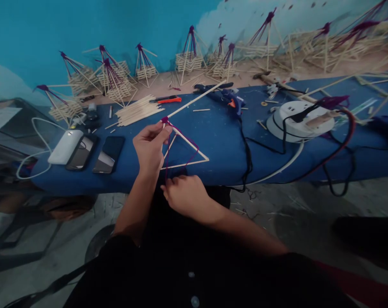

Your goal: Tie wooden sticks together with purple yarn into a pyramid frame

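My left hand pinches a frame of thin wooden sticks near its top joint, where purple yarn is wound round the sticks. One long stick reaches up and right from that joint; others form a triangle below it. A loose loop of the yarn hangs across the triangle. Below, in front of the table edge, my right hand is closed, with a yarn strand running down to its fingers. The fingertips of my right hand are partly hidden.
Loose sticks lie behind my left hand beside an orange utility knife. Left are phones and a white power bank. A blue glue gun and a white power strip with cables are right. Several stick structures line the wall.
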### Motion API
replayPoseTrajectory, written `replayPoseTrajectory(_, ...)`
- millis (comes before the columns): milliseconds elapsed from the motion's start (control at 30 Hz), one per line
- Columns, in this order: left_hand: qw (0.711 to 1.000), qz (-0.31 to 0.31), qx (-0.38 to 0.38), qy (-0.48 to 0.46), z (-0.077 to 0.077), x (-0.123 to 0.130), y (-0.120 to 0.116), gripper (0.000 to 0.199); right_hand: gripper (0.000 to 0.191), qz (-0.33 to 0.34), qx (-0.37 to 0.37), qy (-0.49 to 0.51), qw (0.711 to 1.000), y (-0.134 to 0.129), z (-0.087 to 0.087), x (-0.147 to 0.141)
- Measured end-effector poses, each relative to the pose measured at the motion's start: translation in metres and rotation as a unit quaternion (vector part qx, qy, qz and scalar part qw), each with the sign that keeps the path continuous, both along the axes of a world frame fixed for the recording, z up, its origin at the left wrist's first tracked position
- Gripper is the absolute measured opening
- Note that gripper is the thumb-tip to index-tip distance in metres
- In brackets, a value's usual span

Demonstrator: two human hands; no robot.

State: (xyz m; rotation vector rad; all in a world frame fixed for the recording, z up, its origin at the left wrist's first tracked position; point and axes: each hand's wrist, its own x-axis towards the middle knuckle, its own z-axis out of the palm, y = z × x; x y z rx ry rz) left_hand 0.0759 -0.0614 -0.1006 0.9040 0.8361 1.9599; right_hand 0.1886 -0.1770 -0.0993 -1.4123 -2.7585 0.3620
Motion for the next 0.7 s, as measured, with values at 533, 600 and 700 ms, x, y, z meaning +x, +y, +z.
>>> replayPoseTrajectory(533,0.997,-0.026,0.021,0.062,-0.001,0.004,-0.022,0.031,0.014,-0.105,0.211,0.442,0.866,0.073,0.026,0.051)
replayPoseTrajectory(600,0.996,-0.010,0.008,0.086,-0.002,0.002,-0.024,0.029,0.016,-0.115,0.209,0.456,0.857,0.069,0.026,0.049)
replayPoseTrajectory(700,0.993,0.017,-0.016,0.116,-0.003,0.004,-0.025,0.023,0.022,-0.134,0.216,0.456,0.853,0.062,0.028,0.049)
